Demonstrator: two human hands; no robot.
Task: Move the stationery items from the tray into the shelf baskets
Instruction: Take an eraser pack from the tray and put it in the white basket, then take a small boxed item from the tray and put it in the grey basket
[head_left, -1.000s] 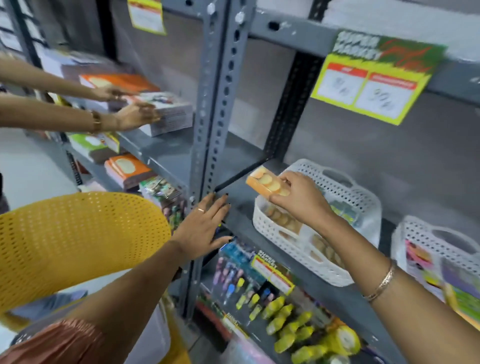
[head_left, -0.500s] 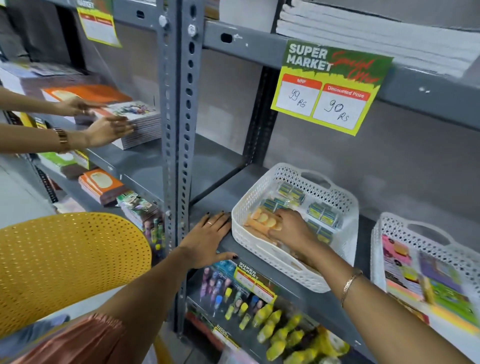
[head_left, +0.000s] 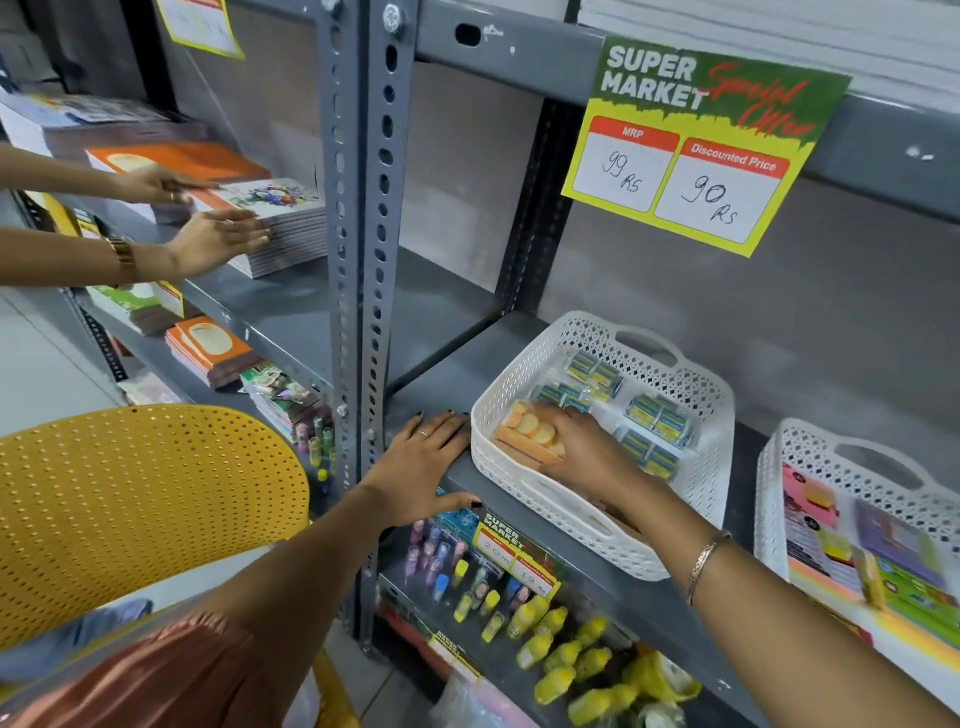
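Right hand (head_left: 582, 452) is down in the white basket (head_left: 691, 499), fingers loosely curled over the orange pack (head_left: 524, 434); firm grip unclear. Left hand (head_left: 421, 467) lies flat, open, empty on the shelf (head_left: 498, 358) edge. Pack looks light, stiff, slick-wrapped; pinch its long edges.

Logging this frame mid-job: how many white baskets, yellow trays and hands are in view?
White baskets: 2, the left basket and the right basket
Yellow tray: 1
Hands: 4, the left hand, the right hand, another person's upper hand and lower hand
Total: 7
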